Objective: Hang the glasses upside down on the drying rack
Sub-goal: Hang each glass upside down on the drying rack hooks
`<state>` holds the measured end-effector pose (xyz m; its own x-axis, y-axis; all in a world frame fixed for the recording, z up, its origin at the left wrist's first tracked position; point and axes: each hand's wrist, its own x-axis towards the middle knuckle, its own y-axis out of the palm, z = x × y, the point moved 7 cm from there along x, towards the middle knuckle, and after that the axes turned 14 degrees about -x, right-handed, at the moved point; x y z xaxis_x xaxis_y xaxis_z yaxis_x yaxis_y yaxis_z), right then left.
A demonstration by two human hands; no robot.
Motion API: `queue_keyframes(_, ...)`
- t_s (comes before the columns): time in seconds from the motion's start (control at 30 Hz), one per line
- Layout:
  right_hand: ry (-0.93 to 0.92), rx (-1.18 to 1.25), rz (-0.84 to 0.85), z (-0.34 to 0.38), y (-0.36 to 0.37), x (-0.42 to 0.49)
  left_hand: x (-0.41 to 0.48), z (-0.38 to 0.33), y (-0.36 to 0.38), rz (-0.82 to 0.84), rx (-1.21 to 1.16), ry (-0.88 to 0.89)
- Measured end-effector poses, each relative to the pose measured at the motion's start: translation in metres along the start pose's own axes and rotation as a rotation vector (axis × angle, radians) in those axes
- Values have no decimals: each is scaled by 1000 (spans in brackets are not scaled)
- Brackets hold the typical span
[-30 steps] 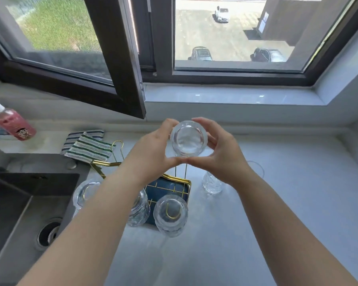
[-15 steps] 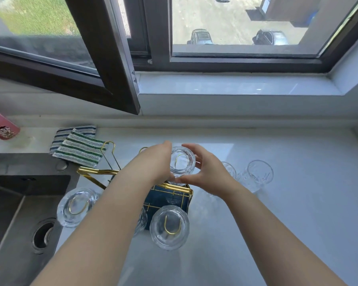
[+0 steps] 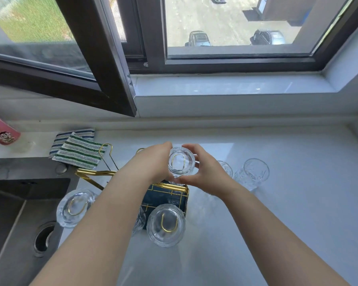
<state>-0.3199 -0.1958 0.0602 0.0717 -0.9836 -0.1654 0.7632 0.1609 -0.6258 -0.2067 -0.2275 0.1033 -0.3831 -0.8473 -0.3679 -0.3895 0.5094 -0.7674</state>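
Note:
A gold wire drying rack with a dark blue base stands on the white counter beside the sink. My left hand and my right hand both grip an upturned clear glass, which sits over a gold prong at the rack's far right. Two more glasses hang upside down on prongs: one at the left and one at the front. A third glass is partly hidden under my left forearm. Two upright glasses stand on the counter to the right.
A steel sink with a drain lies at the left. Striped cloths lie behind the rack, and a pink bottle is at the far left. An open window sash juts out above the counter.
Both hands have lowered the upturned glass from chest height down onto the rack's prong, whose gold loop now shows through its base. The view has tilted down.

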Motion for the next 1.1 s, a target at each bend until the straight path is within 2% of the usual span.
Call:
queue_keyframes(0.17, -1, -22, 35, 0, 1, -3, -5, -2, 0, 5, 4, -25)
queue_keyframes(0.27, -11, -17, 19, -3, -10, -12, -15, -14, -5, -92, 17, 10)
queue_keyframes(0.37, -16, 64, -98, -16, -37, -31, -35, -44, 1, -273, -193, 182)
queue_keyframes(0.47, 24, 146, -186, -40, -59, -55, -52, -72, 41, -276, -477, 275)
queue_keyframes(0.67, 114, 103, -176, -86, -57, -86, -44, -63, 134, -160, -882, -44)
queue_keyframes(0.8, 160, 74, -120, -114, -43, -88, -25, -47, 154, -239, -1010, -217)
queue_keyframes(0.97, 182, 70, -26, -134, -15, -76, 5, -40, 155, -391, -978, -240)
queue_keyframes(1.1, 187, 76, -36, -141, -5, -63, 28, -37, 162, -408, -1005, -232)
